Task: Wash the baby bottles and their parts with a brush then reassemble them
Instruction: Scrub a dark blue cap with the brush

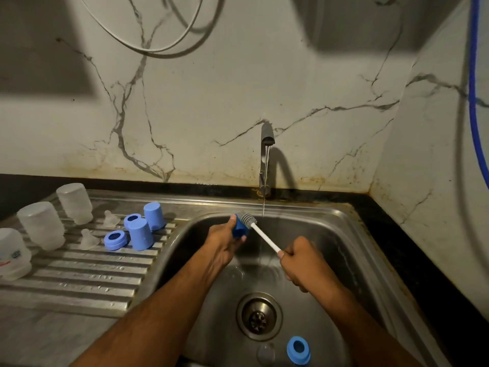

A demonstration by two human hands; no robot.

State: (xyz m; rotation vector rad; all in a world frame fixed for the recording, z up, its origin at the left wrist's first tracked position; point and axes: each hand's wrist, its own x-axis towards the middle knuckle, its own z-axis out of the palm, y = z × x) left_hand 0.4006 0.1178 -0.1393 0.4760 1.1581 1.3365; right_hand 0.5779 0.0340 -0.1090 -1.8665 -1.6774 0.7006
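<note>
Down in the sink [344,234] lies one blue ring [298,349], not washed yet, I think. My left hand [225,242] holds a blue cap [240,228]; my right hand [301,263] grips the brush [260,233], scrubbing it. Three bottles [42,223] wait upside down on the bench [79,274]; nothing is put together.

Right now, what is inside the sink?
Inside the sink lie a blue ring and a clear teat near the drain. Both hands work above it, and arms cover part of the sink floor.
</note>
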